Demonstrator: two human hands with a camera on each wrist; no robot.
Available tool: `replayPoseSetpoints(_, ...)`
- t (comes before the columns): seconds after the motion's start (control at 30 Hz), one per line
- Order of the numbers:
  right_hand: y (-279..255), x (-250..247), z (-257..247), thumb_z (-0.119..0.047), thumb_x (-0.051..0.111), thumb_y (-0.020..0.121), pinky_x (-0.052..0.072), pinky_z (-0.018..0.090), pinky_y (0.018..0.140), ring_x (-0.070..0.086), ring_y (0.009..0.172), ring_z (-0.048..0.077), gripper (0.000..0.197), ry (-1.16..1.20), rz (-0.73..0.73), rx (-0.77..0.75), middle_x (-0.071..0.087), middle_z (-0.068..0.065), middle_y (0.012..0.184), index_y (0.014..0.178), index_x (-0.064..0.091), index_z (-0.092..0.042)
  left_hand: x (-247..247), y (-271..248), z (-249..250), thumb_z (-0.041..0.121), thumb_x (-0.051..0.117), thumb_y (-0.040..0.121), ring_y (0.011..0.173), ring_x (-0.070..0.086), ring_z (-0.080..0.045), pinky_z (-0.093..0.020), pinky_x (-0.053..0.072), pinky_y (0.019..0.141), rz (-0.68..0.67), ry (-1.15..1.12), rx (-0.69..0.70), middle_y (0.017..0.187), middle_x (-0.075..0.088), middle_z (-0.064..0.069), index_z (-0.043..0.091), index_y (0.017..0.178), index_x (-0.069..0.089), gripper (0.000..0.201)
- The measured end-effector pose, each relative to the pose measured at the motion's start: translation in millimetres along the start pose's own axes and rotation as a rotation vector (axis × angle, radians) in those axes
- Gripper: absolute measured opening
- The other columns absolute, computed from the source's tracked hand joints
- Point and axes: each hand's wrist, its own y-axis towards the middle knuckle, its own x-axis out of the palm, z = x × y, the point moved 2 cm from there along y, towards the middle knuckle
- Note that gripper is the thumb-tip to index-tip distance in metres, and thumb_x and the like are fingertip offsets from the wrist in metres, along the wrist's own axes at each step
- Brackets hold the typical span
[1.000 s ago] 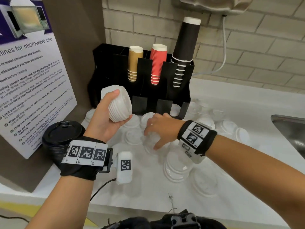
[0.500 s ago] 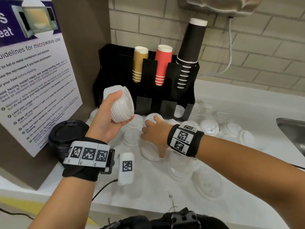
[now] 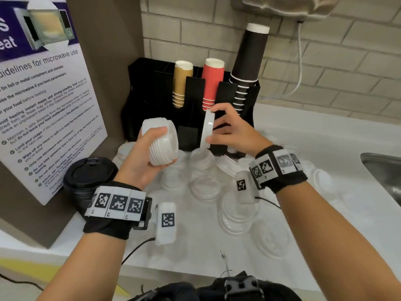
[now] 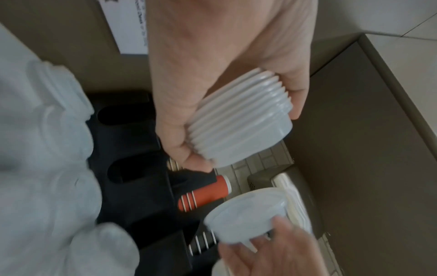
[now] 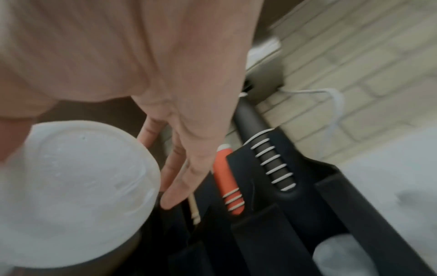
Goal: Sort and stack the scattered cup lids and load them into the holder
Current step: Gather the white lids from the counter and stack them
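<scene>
A poster [image 3: 43, 101] on the left wall panel carried the heading "…uidelines for microwave use" under a purple band with a microwave photo and the letter ends "s" and "eat". Its bullet lines partly read "Limit your usage…", "Wipe off any mess or spill…", "Only use microwave-safe containers" and "do not leave your food unattended"; the rest was too small. The wristbands [image 3: 117, 203] bore square black-and-white codes, with tiny labels "L2" and "L1".

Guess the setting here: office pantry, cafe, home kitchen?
Most likely a shared office pantry or break room: a printed microwave-use guidelines poster beside a black countertop cup holder stocked with stacked paper cups, plus a stainless steel sink set in the white counter.
</scene>
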Motion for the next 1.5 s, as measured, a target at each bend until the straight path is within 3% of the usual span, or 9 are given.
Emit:
replayPoseSetpoints(0.13, -26.3, 7.6, -0.1, -0.022, 0.075, 0.074, 0.055, 0.028, 0.082, 0.067, 0.097, 0.02, 0.055, 0.218, 0.1, -0.013, 0.062, 0.005, 0.106, 0.123, 0.051, -0.036, 12.8, -2.7, -17.8, 0.032, 0.073, 0.07, 0.098, 0.06, -0.019, -0.035, 0.057, 0.066, -0.026, 0.029, -0.069, 0.111, 0.06, -0.003, 0.023, 0.135, 0.05, 0.07)
replayPoseSetpoints(0.27, -42.3, 25.8, 5.5, -0.014, 0.076, 0.079, 0.054, 0.036, 0.089, 0.062, 0.102, 0.02, 0.057, 0.204, 0.082, -0.018, 0.059, 0.004, 0.116, 0.128, 0.051, -0.032, 23.7, -4.9, -28.4, 0.036, 0.075, 0.071, 0.1, 0.063, -0.021, -0.035, 0.057, 0.064, -0.09, 0.089, -0.134, 0.118, 0.063, -0.006, 0.022, 0.137, 0.05, 0.072)
replayPoseSetpoints(0.5, -51.4, 37.7, 2.5, -0.015, 0.077, 0.079, 0.053, 0.032, 0.093, 0.059, 0.108, 0.009, 0.064, 0.15, 0.076, -0.052, 0.056, -0.008, 0.121, 0.132, 0.049, -0.035, 32.2, -7.3, -30.5, 0.041, 0.067, 0.078, 0.111, 0.064, -0.027, -0.045, 0.055, 0.085, -0.192, 0.126, -0.139, 0.13, 0.061, -0.013, 0.023, 0.139, 0.047, 0.066)
replayPoseSetpoints(0.77, -48.4, 45.3, 1.6, -0.016, 0.08, 0.075, 0.055, 0.039, 0.092, 0.058, 0.11, 0.01, 0.064, 0.147, 0.09, -0.074, 0.055, -0.014, 0.119, 0.128, 0.05, -0.037, 34.4, -9.9, -28.0, 0.046, 0.066, 0.076, 0.113, 0.062, -0.028, -0.038, 0.059, 0.073, -0.165, 0.114, -0.107, 0.135, 0.056, -0.014, 0.023, 0.14, 0.045, 0.071)
replayPoseSetpoints(1.0, -20.6, 44.0, -5.6, -0.026, 0.069, 0.087, 0.054, 0.025, 0.087, 0.062, 0.106, 0.008, 0.047, 0.153, 0.011, -0.09, 0.06, -0.009, 0.117, 0.128, 0.052, -0.038, 24.2, -3.1, -16.2, 0.037, 0.069, 0.072, 0.117, 0.06, -0.028, -0.039, 0.057, 0.075, -0.098, 0.035, -0.054, 0.135, 0.056, -0.011, 0.021, 0.142, 0.043, 0.076)
replayPoseSetpoints(1.1, 11.9, 24.3, -0.5, -0.023, 0.051, 0.099, 0.046, 0.025, 0.096, 0.058, 0.11, 0.013, 0.028, -0.213, 0.075, 0.041, 0.062, -0.002, 0.119, 0.125, 0.059, -0.019, 14.1, -1.4, -8.5, 0.035, 0.074, 0.072, 0.108, 0.058, -0.021, -0.037, 0.057, 0.073, -0.022, -0.01, 0.005, 0.13, 0.055, -0.007, 0.022, 0.14, 0.046, 0.074)
replayPoseSetpoints(1.2, 38.3, 25.5, 13.3, -0.015, 0.042, 0.1, 0.043, 0.033, 0.1, 0.055, 0.118, 0.027, 0.031, -0.889, -0.223, 0.303, 0.059, 0.012, 0.127, 0.123, 0.06, -0.003, 5.6, -2.1, -2.8, 0.034, 0.07, 0.073, 0.111, 0.057, -0.021, -0.037, 0.057, 0.076, -0.002, -0.037, 0.022, 0.132, 0.054, -0.006, 0.023, 0.14, 0.045, 0.073)
replayPoseSetpoints(1.27, 42.6, 31.9, 20.6, -0.018, 0.043, 0.1, 0.045, 0.036, 0.099, 0.054, 0.118, 0.03, 0.033, -1.143, -0.445, 0.44, 0.058, 0.015, 0.127, 0.123, 0.057, 0.0, 1.2, -3.4, -0.5, 0.035, 0.067, 0.072, 0.114, 0.056, -0.022, -0.037, 0.056, 0.077, -0.002, -0.041, 0.022, 0.133, 0.054, -0.005, 0.024, 0.141, 0.044, 0.074)
replayPoseSetpoints(1.5, 48.2, 35.1, 39.3, -0.03, 0.051, 0.095, 0.039, 0.045, 0.106, 0.039, 0.13, 0.029, 0.046, -1.305, -0.597, 0.454, 0.045, 0.011, 0.14, 0.136, 0.048, -0.009, -7.0, -6.3, 2.4, 0.034, 0.067, 0.071, 0.113, 0.056, -0.021, -0.039, 0.056, 0.079, 0.012, -0.049, 0.033, 0.13, 0.055, -0.004, 0.025, 0.141, 0.044, 0.074)
